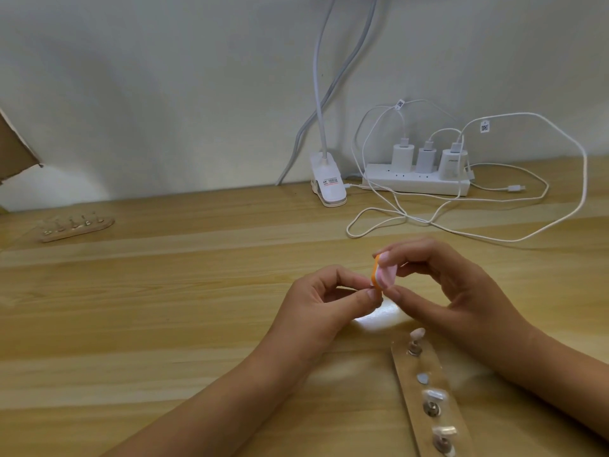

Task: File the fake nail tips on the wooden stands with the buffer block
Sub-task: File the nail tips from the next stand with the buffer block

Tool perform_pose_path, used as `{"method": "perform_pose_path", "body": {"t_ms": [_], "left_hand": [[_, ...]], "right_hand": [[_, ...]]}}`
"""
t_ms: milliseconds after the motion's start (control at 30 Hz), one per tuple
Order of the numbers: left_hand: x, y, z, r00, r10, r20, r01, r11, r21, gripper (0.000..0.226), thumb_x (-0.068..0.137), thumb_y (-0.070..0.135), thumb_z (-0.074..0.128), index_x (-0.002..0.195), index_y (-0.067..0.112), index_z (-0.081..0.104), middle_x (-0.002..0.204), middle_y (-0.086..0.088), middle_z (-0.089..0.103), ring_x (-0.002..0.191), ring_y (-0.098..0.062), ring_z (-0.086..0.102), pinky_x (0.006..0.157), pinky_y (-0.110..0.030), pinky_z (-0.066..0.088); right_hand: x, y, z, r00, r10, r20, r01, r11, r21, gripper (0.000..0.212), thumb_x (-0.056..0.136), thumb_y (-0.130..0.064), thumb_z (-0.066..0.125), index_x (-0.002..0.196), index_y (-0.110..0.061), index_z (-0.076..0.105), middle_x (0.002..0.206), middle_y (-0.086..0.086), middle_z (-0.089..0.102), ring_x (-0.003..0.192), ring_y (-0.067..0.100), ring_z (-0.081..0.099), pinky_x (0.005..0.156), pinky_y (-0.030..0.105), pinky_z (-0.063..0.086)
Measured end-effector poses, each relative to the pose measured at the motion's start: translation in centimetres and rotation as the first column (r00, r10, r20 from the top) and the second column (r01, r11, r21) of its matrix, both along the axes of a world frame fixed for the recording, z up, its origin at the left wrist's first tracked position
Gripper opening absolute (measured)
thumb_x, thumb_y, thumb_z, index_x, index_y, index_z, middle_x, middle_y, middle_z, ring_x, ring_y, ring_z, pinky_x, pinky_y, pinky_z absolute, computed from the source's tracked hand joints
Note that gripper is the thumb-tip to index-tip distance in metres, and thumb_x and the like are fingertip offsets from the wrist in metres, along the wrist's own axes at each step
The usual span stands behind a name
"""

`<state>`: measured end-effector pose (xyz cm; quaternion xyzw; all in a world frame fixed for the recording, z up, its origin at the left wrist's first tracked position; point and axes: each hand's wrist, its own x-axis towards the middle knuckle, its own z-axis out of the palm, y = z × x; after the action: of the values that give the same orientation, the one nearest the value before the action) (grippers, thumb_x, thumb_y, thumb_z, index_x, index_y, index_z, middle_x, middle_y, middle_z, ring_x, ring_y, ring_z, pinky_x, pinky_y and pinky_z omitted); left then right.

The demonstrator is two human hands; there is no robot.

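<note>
Filing was the step in hand: the right hand (451, 285) pinched the orange-and-pink buffer block (379, 272) between forefinger and thumb, raised above the surface (164, 308). The left hand (326, 301) had thumb and forefinger pressed together at the block's lower edge, closed on something too small to see, most likely a nail tip off its stand. To do it well, the left pinch wanted to sit close to the worked edge so the thin plastic could not flex or flick away. The block wanted short, light strokes kept flat to the tip. No true container was in view. The nearest holder was the wooden stand (408, 367) beside the right forearm, carrying metal pegs topped with nail tips (418, 333) and one seat showing only a bare grey disc (422, 378). A second stand (77, 227) lay well apart at far left, its row of pegs too small to read.
</note>
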<state>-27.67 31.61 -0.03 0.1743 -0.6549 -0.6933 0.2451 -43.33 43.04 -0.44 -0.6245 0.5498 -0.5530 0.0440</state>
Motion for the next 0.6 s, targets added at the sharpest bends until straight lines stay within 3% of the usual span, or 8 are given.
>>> {"method": "perform_pose_path", "body": {"t_ms": [167, 500, 600], "left_hand": [[0.00, -0.01, 0.00, 1.000, 0.005, 0.017, -0.005, 1.000, 0.003, 0.006, 0.072, 0.023, 0.077, 0.079, 0.023, 0.075, 0.083, 0.000, 0.075, 0.083, -0.011, 0.070, 0.086, -0.028, 0.056], [0.03, 0.02, -0.04, 1.000, -0.015, 0.013, 0.015, 1.000, -0.015, 0.007, 0.075, 0.022, 0.076, 0.081, 0.019, 0.075, 0.085, -0.003, 0.076, 0.084, -0.011, 0.071, 0.080, -0.022, 0.055], [0.03, -0.03, -0.09, 1.000, 0.000, 0.017, 0.000, 1.000, 0.009, 0.006, 0.073, 0.023, 0.077, 0.079, 0.022, 0.075, 0.084, -0.002, 0.075, 0.083, -0.011, 0.071, 0.086, -0.027, 0.056]], "right_hand": [[0.02, -0.04, 0.11, 0.998, -0.022, 0.062, 0.020, 1.000, 0.020, 0.025, 0.086, -0.034, 0.066, 0.108, -0.022, 0.064, 0.099, -0.005, 0.067, 0.101, 0.023, 0.066, 0.091, 0.043, 0.053], [0.16, 0.08, 0.06, 0.996, -0.031, -0.078, 0.030, 0.999, -0.013, 0.023, 0.086, -0.027, 0.067, 0.107, -0.019, 0.063, 0.100, -0.006, 0.065, 0.098, 0.024, 0.064, 0.085, 0.041, 0.052], [-0.01, 0.05, 0.10, 0.998, -0.061, 0.003, 0.061, 0.998, 0.009, 0.020, 0.088, -0.031, 0.069, 0.105, -0.022, 0.064, 0.097, -0.007, 0.066, 0.098, 0.021, 0.065, 0.087, 0.043, 0.051]]}}
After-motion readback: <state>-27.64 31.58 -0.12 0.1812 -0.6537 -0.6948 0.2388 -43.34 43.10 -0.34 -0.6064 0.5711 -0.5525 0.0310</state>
